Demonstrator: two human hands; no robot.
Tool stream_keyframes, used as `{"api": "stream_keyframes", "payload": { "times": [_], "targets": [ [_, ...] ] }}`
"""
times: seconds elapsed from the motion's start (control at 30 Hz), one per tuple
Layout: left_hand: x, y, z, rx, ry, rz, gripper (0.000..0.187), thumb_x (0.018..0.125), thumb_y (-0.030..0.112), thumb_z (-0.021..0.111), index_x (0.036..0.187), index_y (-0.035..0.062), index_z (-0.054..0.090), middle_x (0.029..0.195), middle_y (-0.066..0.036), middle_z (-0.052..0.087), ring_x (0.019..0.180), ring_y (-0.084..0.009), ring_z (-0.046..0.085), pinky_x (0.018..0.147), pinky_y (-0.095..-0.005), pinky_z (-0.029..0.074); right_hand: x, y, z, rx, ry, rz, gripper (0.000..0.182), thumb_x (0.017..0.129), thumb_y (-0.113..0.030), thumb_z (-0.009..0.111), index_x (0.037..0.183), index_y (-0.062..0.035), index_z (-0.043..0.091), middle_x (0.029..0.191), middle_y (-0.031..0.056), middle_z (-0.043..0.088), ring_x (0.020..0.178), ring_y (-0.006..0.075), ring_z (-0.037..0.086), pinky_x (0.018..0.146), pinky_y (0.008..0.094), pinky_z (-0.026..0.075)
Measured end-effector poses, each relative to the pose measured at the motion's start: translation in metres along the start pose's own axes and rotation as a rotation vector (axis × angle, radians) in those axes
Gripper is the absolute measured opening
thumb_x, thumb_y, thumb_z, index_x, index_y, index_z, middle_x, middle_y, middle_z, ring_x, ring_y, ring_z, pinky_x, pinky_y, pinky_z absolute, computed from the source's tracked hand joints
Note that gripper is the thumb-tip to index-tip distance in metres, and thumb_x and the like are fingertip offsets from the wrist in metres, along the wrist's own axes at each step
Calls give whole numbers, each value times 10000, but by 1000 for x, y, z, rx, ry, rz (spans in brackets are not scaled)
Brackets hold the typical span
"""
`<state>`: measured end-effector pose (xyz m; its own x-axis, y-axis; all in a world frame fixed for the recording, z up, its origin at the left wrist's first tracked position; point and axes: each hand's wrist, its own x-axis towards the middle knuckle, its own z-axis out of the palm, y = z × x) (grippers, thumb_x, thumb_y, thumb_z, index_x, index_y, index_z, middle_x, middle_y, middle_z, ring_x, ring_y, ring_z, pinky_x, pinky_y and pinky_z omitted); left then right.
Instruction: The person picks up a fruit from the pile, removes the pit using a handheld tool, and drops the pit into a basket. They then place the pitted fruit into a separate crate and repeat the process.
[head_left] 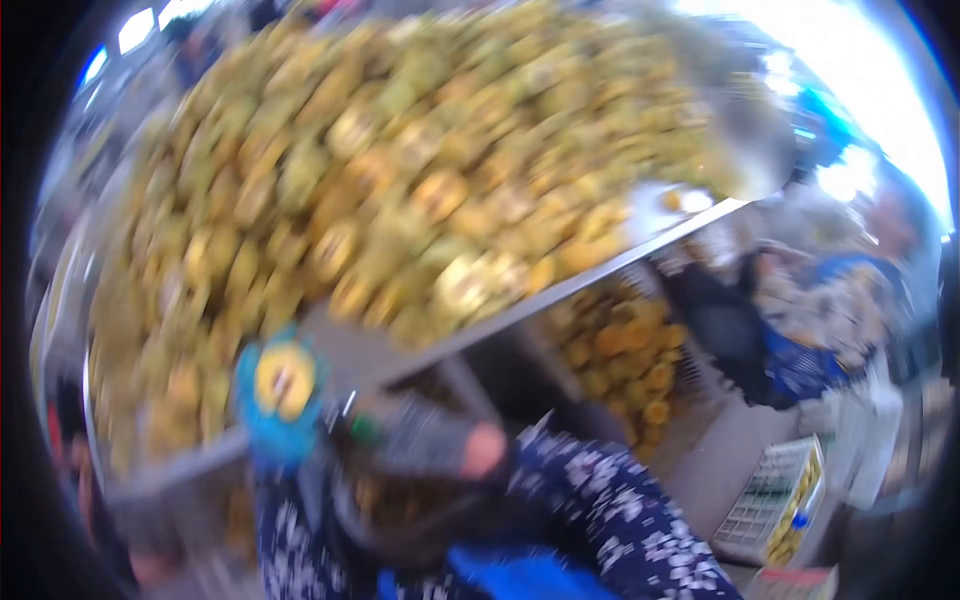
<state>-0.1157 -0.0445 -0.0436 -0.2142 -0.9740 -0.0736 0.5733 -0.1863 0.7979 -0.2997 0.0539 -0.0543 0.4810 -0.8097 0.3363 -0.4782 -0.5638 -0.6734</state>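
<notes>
Halved fruit held in the left hand beside a heaped table

Head view: The left hand [274, 428], in a blue-green glove, grips a cut fruit [285, 381], its fingers curled around the rim. The yellow cut face, with a dark middle, is turned toward the camera. Hand and fruit are at the near edge of a table [345, 340], just beside a bare grey patch of its top.

The right hand [425, 436], in a grey glove with skin showing at the wrist, is close by on the right. A small green thing [365, 429] and a shiny strip of metal [349, 403] show at its finger end, between the two hands; blur hides whether the fingers are closed on them, so I cannot tell its grip.

A large pile of yellow fruit [430, 200] covers most of the table, some pieces with cut faces showing. More fruit [625, 360] lies lower down, below the table's edge. Both of the person's arms wear dark blue flowered sleeves [630, 510]. At right another person [820, 300] is blurred, and a white crate [765, 490] with yellow contents stands near the lower right
</notes>
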Motion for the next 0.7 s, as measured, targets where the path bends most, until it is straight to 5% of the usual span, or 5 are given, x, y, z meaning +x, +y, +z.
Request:
{"api": "stream_keyframes", "payload": {
  "times": [0.07, 0.1, 0.3, 0.7],
  "targets": [
    [-2, -1, -2, -102, -21, -76, 470, 978, 335, 421, 1229, -53, 508, 1123, -187, 612, 987, -303, 618, 846, -394, 529, 21, -24, -12, 397, 192, 292, 291, 806, -162, 680, 1023, -21, 549, 951, 203, 604, 862, 364, 607, 731, 409, 492],
    [-10, 2, 8, -153, -72, -16, 484, 980, 345, 412, 1198, -72, 524, 1099, -193, 620, 985, -303, 619, 911, -397, 493, 27, -31, -10, 320, 180, 318, 297, 797, -152, 688, 1023, -23, 544, 919, 199, 611, 842, 370, 614, 716, 408, 496],
    [-26, 10, 29, -194, -23, -91, 411, 972, 305, 441, 1164, -46, 536, 1058, -176, 624, 937, -278, 631, 837, -387, 527, 31, -25, 8, 61, 226, 252, 374, 802, -170, 702, 1094, -44, 505, 868, 180, 637, 816, 380, 633, 666, 437, 502],
    [-32, -12, 37, 58, -60, 139, 375, 960, 219, 454, 1204, -59, 516, 1030, -168, 629, 917, -256, 632, 843, -363, 516, 30, -21, 10, 105, 206, 378, 393, 811, -88, 663, 1148, -25, 470, 864, 198, 644, 810, 401, 638, 677, 432, 514]
  ]
}}
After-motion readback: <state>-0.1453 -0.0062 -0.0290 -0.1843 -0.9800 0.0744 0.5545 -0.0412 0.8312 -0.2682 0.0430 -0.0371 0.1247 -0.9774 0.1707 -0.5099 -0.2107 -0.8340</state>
